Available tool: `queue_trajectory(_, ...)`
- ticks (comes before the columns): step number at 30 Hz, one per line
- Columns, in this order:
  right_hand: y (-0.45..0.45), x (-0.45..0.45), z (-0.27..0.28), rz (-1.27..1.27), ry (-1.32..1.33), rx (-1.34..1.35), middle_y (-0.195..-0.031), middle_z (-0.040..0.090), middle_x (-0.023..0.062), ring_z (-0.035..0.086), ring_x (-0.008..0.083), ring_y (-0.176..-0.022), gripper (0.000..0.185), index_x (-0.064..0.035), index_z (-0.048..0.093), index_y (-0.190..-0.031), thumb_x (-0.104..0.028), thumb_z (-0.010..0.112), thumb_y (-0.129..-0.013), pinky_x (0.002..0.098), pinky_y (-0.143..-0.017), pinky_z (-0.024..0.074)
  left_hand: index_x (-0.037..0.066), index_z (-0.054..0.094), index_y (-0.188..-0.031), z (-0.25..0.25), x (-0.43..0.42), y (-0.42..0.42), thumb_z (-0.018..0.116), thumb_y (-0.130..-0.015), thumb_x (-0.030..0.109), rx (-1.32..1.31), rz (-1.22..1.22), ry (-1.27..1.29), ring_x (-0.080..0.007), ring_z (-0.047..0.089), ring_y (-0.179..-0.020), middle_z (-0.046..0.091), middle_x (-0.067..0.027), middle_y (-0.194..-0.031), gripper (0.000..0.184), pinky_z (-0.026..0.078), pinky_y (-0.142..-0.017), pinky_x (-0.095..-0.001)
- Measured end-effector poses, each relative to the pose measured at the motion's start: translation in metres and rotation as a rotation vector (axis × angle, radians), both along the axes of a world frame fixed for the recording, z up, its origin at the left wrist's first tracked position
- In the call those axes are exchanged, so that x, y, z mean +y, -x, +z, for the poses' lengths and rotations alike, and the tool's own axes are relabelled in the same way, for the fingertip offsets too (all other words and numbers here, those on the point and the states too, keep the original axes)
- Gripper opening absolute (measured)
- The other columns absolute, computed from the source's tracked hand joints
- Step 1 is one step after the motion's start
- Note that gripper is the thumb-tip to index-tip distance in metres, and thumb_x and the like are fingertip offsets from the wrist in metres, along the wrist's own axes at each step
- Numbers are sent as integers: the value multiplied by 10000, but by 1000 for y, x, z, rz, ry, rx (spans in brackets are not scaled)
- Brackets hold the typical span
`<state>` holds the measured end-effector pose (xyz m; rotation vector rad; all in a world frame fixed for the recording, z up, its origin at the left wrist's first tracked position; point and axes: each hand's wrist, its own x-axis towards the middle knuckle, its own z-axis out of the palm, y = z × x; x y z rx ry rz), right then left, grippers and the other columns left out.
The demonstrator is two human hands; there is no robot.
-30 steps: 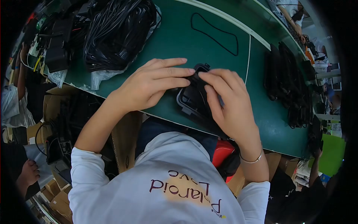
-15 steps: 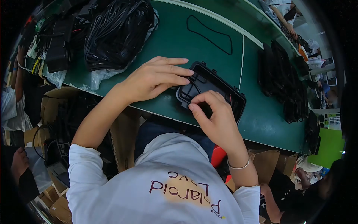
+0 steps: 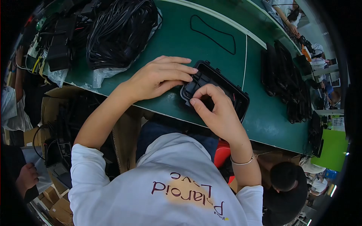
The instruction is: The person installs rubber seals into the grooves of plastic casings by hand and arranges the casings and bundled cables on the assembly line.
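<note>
A black plastic box [image 3: 222,81] with its top side facing me lies tilted on the green table, small latch tabs along its far edge. My left hand [image 3: 160,77] reaches in from the left with fingers stretched out, its fingertips touching the box's left rim. Over the box's near left corner is my right hand [image 3: 217,109], thumb and index finger pinched together at the rim. What lies between those fingertips is too small and dark to tell. Further back on the table is a thin black rubber ring [image 3: 213,34], laid out in a long loop.
At the far left a heap of bundled black cables [image 3: 117,35] sits on clear plastic, beside black boxes [image 3: 60,43]. More black cases [image 3: 284,77] are stacked on the right. Cardboard boxes [image 3: 60,211] stand below the table. Other people [image 3: 284,188] are around.
Both hands keep nearly the same place at the box, with only slight shifts of the fingers. At the lower right, a person's head has come into view.
</note>
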<state>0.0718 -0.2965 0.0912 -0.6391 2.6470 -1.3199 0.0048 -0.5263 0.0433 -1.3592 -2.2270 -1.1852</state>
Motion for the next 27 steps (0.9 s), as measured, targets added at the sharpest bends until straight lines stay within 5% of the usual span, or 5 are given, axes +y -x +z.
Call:
queue_trajectory(3,-5,-3,0,-69,75,-108,-906,615,104,555,298,-863,111,-39,639,-962,-113,676,-888,398,-805,417,58,724,-1039,0,1,0,734,-806,-1,-24,2,-10,-336,590,-1256,699,-78,-1241,241,482,-982,-407)
queue_trajectory(8,-7,-6,-3,-32,-33,308,-909,619,97,567,293,-800,91,-47,636,-979,-77,664,-899,390,-729,417,55,722,-1033,-3,1,-1,737,-799,-10,-19,2,-26,-339,592,-1253,697,-84,-1242,244,490,-980,-418)
queue_trajectory(17,-13,-16,2,-20,-170,425,-926,621,122,581,309,-742,138,-30,651,-1016,-36,687,-883,364,-699,458,100,728,-1055,-8,2,0,702,-826,22,31,7,-38,-283,595,-1250,687,-30,-1262,243,478,-973,-401)
queue_trajectory(27,-23,-16,8,-51,-161,308,-969,614,127,586,310,-775,208,-23,638,-1071,-49,698,-874,383,-713,466,100,728,-1058,-4,-5,-9,710,-822,36,51,14,-12,-281,585,-1263,685,-24,-1257,246,475,-944,-395)
